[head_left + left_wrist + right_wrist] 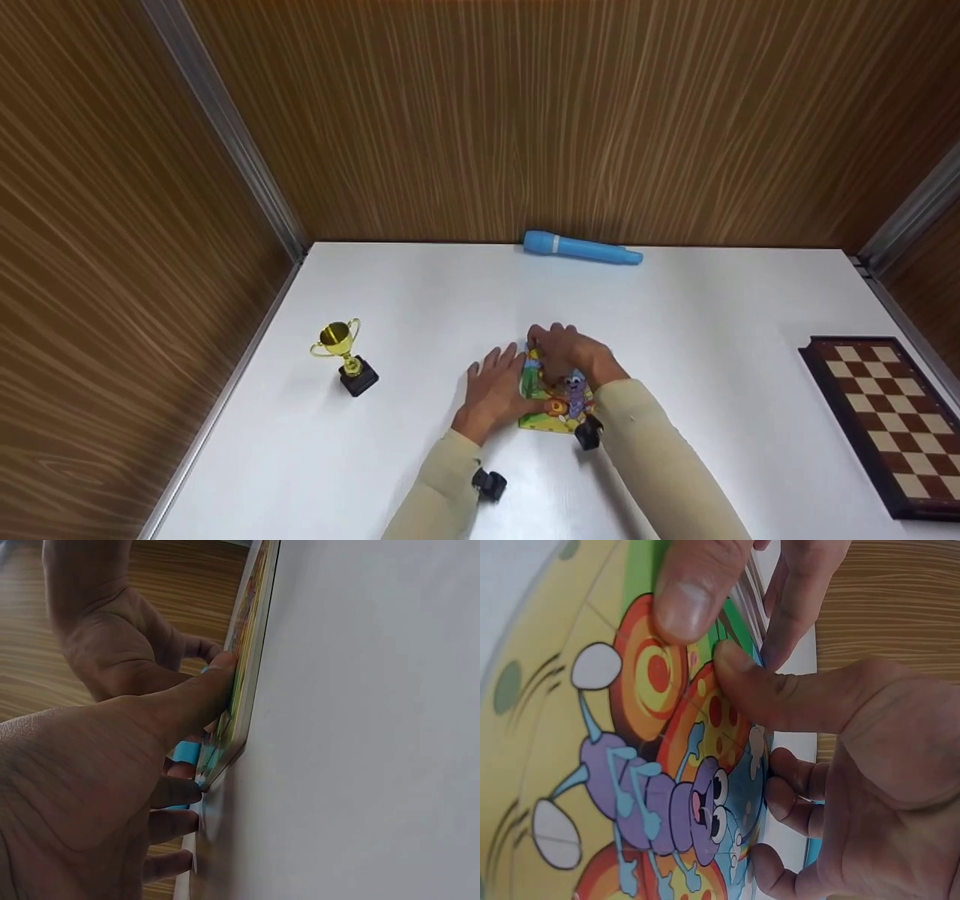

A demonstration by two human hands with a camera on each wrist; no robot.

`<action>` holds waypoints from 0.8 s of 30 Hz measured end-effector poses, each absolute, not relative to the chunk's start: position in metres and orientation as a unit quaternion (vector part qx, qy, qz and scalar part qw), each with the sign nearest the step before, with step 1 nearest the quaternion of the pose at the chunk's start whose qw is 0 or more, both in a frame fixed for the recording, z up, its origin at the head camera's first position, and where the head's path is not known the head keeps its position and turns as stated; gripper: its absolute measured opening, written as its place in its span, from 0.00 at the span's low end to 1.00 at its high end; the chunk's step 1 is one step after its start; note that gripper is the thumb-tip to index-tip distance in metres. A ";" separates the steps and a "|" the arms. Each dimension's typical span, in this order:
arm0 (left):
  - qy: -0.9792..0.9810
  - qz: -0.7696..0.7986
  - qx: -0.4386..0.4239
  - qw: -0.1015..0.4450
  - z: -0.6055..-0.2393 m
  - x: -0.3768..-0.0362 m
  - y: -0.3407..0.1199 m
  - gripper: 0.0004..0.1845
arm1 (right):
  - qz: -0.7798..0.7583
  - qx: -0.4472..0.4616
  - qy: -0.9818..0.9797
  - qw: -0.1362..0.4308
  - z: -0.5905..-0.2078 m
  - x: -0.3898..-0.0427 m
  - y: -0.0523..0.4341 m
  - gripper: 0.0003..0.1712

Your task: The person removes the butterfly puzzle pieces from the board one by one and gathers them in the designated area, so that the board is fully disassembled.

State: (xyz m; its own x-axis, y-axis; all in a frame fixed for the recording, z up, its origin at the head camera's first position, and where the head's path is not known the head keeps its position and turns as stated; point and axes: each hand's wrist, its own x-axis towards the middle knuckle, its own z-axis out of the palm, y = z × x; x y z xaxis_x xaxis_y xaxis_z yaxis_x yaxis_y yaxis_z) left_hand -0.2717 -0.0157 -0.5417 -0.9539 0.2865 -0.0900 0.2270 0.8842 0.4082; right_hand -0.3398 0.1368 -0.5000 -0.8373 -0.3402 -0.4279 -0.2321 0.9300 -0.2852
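Both hands meet on a cartoon puzzle board [555, 409] lying flat on the white table [712, 352]. The right hand [570, 352] curls its fingers over the board's far edge, thumb pressing the picture; the left hand [491, 390] rests beside the board's left edge, fingers relaxed, thumb on its rim. Most of the board's far half is hidden under the hands. Beyond the board lies a blue flashlight [581, 248]; left of the board, well apart, stands a gold trophy [343, 356]; far right, a chessboard [885, 416], cut off by the frame.
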 end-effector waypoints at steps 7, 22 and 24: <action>0.969 0.194 0.138 0.067 -0.542 -0.273 -0.013 0.55 | -0.110 -0.157 0.954 0.231 -0.499 -0.339 0.140 0.33; 0.970 0.195 0.135 0.062 -0.545 -0.271 -0.015 0.48 | -0.169 -0.183 0.954 0.166 -0.513 -0.332 0.148 0.30; 0.970 0.189 0.137 0.061 -0.544 -0.270 -0.015 0.45 | -0.174 -0.181 0.954 0.162 -0.513 -0.331 0.149 0.29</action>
